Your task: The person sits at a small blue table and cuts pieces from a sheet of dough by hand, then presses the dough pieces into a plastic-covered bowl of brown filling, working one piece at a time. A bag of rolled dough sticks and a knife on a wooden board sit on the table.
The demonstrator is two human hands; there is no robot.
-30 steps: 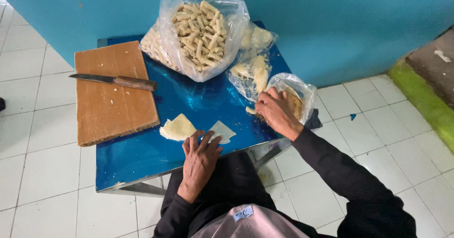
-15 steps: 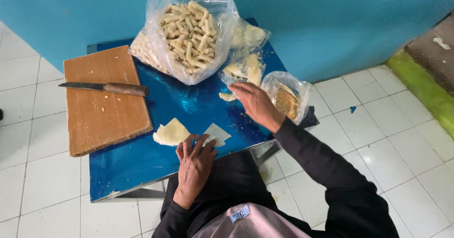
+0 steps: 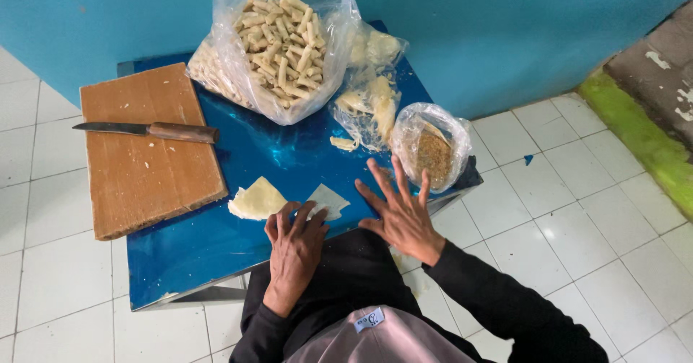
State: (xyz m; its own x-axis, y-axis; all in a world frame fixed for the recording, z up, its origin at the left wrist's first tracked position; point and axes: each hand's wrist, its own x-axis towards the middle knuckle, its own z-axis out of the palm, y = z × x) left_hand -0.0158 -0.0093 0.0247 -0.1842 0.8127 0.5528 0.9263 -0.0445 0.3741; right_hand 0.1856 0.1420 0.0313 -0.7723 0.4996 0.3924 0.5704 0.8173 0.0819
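wrapper sheet lies at the blue surface edge under the left hand's bent fingertips, right hand spread empty beside it, filling bag near enough to topple if nudged.

Bare table ahead of both hands; bags block farther back, crumb bag just right, cutting board with knife left.

Table: cutting board left, knife on it. Bag of rolls far centre, smaller bags right. Wrapper sheets near edge, centre.
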